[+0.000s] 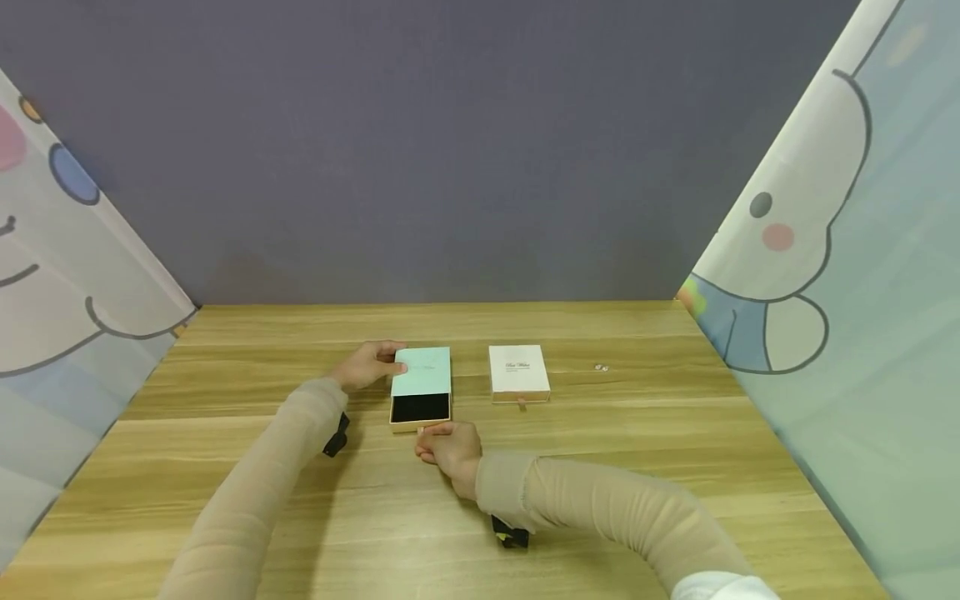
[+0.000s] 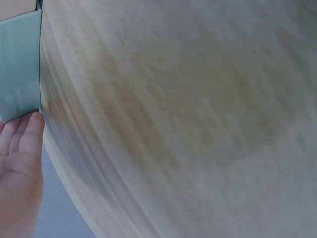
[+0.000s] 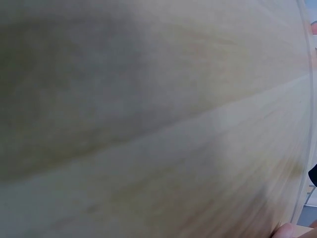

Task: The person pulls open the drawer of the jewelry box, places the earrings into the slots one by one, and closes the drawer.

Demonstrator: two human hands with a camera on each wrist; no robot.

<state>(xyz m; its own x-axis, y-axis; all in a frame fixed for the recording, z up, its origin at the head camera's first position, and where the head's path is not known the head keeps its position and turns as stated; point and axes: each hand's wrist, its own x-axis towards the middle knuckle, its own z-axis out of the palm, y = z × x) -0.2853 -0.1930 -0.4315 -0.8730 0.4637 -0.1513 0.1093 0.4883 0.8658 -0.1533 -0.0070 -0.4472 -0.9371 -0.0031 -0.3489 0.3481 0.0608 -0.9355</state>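
A mint-green drawer box (image 1: 422, 375) lies left of the table's middle, its drawer (image 1: 420, 407) pulled partway out toward me and showing a black lining. My left hand (image 1: 369, 365) holds the green sleeve at its far left corner, thumb on top. In the left wrist view, the fingers (image 2: 30, 136) press against the end of the green sleeve. At the drawer's front edge, my right hand (image 1: 453, 452) pinches the small pull tab, mostly hidden by the fingers. Only a fingertip (image 3: 284, 231) of that hand shows low in the right wrist view.
A white drawer box (image 1: 519, 372) with a small ribbon tab sits right of the green one. Farther right lie small shiny pieces (image 1: 602, 367), possibly earrings. The wooden table (image 1: 645, 442) meets a dark grey panel behind and cartoon-printed cloths at both sides.
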